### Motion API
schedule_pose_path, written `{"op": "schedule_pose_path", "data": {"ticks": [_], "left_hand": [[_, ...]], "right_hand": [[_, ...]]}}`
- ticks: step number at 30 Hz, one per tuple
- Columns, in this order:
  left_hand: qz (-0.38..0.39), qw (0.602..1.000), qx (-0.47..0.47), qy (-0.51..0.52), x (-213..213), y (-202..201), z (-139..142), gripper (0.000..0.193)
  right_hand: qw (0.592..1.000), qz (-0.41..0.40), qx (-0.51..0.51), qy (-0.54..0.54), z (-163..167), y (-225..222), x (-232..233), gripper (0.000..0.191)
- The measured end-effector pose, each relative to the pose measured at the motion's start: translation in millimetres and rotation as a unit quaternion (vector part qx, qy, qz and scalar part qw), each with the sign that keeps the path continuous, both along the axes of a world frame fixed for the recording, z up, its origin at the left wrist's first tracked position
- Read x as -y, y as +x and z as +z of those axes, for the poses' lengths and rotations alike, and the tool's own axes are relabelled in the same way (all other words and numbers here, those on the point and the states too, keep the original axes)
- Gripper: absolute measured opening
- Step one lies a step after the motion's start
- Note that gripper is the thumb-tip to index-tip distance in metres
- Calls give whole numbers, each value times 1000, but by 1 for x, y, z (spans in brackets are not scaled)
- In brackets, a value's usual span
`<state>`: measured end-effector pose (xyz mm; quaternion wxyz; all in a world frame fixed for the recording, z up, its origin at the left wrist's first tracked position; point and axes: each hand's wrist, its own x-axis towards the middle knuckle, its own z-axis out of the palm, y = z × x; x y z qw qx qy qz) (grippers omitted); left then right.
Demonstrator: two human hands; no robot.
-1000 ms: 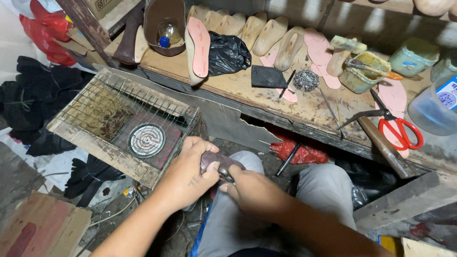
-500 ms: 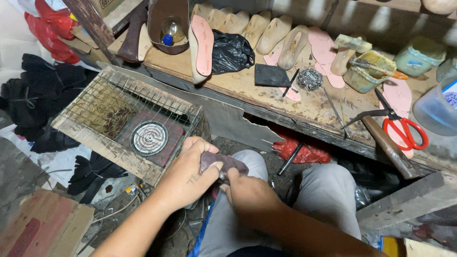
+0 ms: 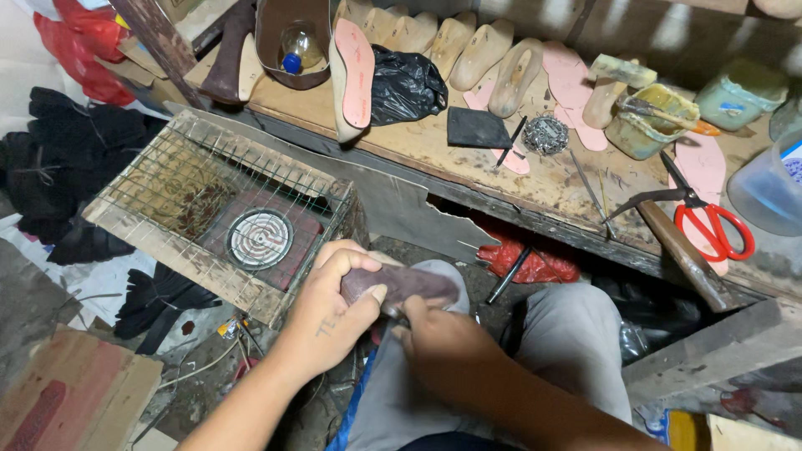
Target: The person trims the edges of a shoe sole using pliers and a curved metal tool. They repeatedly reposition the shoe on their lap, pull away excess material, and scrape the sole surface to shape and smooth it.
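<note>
My left hand (image 3: 326, 321) is clamped around the dark maroon shoe piece (image 3: 401, 284) on my knee, while my right hand (image 3: 439, 342), just beside it, pinches a small tool against its underside, best worked slowly with the piece kept steady.

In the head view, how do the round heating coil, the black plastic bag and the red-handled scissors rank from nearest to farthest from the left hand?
From the left hand:
1. Round heating coil, under the wire grid, just up-left.
2. Black plastic bag, on the bench, above.
3. Red-handled scissors, far right on the bench.
</note>
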<state>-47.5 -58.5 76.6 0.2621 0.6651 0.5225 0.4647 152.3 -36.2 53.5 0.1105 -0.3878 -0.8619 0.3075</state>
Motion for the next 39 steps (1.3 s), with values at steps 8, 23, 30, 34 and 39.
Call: {"op": "schedule_pose_path", "data": {"ticks": [8, 23, 30, 34, 39], "left_hand": [[-112, 910, 359, -174, -39, 45, -103, 25], [-55, 984, 149, -86, -16, 60, -120, 36], [-56, 995, 79, -35, -13, 60, -113, 38], [-79, 972, 157, -156, -15, 59, -105, 33], [-48, 995, 56, -60, -20, 58, -113, 40]], "right_hand": [[993, -71, 96, 8, -19, 29, -4, 25], [982, -65, 179, -3, -49, 48, -4, 23], [987, -87, 131, -26, -40, 45, 0, 22], [984, -92, 150, -16, -52, 43, 6, 20], [979, -33, 186, 81, -57, 50, 0, 25]]}}
